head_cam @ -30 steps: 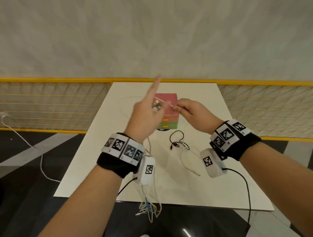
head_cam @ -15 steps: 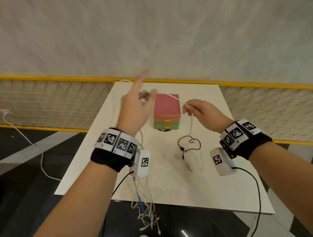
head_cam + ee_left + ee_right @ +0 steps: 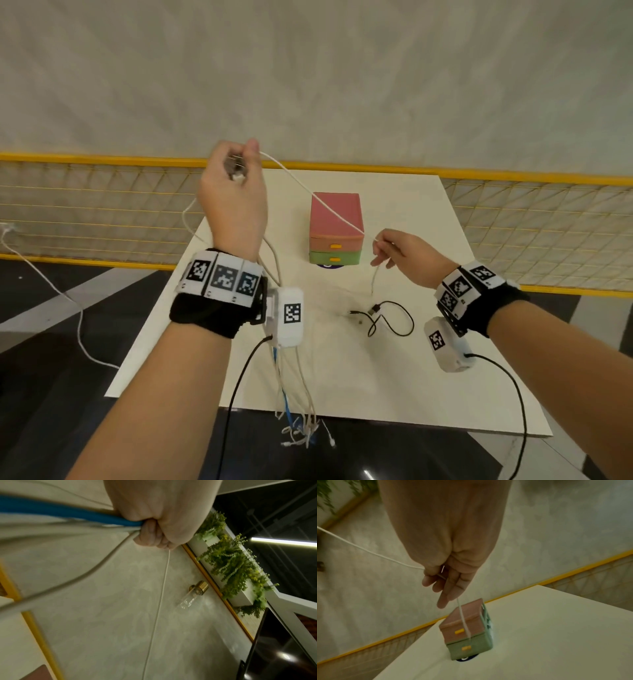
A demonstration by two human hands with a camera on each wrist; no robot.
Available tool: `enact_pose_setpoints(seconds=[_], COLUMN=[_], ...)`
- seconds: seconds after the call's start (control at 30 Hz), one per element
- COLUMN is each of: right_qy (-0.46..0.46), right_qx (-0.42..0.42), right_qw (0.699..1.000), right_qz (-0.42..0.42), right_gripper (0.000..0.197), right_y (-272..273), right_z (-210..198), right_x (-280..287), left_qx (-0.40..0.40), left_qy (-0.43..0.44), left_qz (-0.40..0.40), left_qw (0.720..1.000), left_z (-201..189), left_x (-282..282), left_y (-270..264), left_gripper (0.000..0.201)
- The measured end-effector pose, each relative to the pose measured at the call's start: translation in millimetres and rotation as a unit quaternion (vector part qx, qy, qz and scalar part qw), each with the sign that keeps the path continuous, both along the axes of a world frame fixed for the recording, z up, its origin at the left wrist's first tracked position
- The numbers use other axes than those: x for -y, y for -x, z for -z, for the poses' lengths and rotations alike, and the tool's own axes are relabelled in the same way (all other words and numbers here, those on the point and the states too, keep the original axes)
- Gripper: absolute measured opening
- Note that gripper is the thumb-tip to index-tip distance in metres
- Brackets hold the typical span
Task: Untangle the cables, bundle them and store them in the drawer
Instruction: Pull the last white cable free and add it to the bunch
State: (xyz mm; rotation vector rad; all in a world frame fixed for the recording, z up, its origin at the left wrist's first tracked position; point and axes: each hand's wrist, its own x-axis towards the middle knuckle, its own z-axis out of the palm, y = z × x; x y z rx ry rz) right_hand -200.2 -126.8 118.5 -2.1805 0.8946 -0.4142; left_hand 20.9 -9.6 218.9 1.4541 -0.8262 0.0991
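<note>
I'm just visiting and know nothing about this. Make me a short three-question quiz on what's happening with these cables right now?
1. True or false: both drawers of the drawer box are shut.
2. What runs from the left hand to the right hand? A) blue cable B) white cable C) black cable
3. Fill in: the black cable lies on the ____, with neither hand on it.

Key: 1 true, both drawer fronts sit flush. 2 B; the left hand grips it along with a bundle that includes a blue cable, and the right hand pinches it. 3 table.
</note>
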Motion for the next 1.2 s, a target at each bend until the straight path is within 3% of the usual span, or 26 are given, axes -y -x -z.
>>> enact_pose_setpoints(seconds=[0.13, 0.23, 0.3, 0.4, 0.47, 0.63, 0.77, 0.87, 0.93, 1.03, 1.1, 1.2], right_qy=[0.031, 0.089, 0.129, 0.168, 0.183, 0.159, 0.064, -0.016, -0.024, 0.103, 0.192, 0.204], right_qx=[0.003, 0.047, 0.081, 0.124, 0.138, 0.138, 0.136, 0.082, -0.028, -0.188, -0.208, -0.163], right_qw=[0.999, 0.995, 0.988, 0.977, 0.973, 0.977, 0.986, 0.990, 0.985, 0.954, 0.941, 0.952], right_qz=[0.012, 0.002, -0.008, -0.030, -0.030, -0.032, -0.071, -0.117, -0.170, -0.210, -0.184, -0.158], right_gripper=[0.028, 0.023, 0.021, 0.018, 0.019, 0.021, 0.022, 0.023, 0.025, 0.043, 0.048, 0.040], right_y=[-2, -14, -21, -25, -24, -14, -7, 1, 5, 8, 8, 4], right_z=[-5, -35, -62, -102, -123, -156, -161, -151, -137, -110, -96, -89], right_x=[5, -1, -9, -28, -42, -76, -107, -134, -151, -162, -155, -145], left_qx=[0.004, 0.053, 0.083, 0.098, 0.092, 0.046, 0.012, 0.001, -0.004, -0.012, -0.017, -0.011], left_qy=[-0.014, -0.048, -0.082, -0.123, -0.108, -0.036, -0.006, -0.012, -0.022, -0.040, -0.057, -0.068], left_qz=[0.013, 0.101, 0.163, 0.208, 0.235, 0.238, 0.220, 0.227, 0.231, 0.250, 0.277, 0.316], left_qw=[1.000, 0.992, 0.980, 0.965, 0.961, 0.969, 0.975, 0.974, 0.973, 0.967, 0.959, 0.946], left_z=[0, 3, 5, 9, 8, 4, 1, 1, 2, 3, 5, 5], left_x=[-4, -11, -13, -13, -17, -32, -45, -57, -65, -77, -83, -88], left_y=[-7, 9, 21, 32, 36, 41, 42, 43, 46, 51, 55, 61], left_gripper=[0.010, 0.036, 0.042, 0.017, 0.014, 0.014, 0.015, 0.018, 0.020, 0.020, 0.018, 0.015])
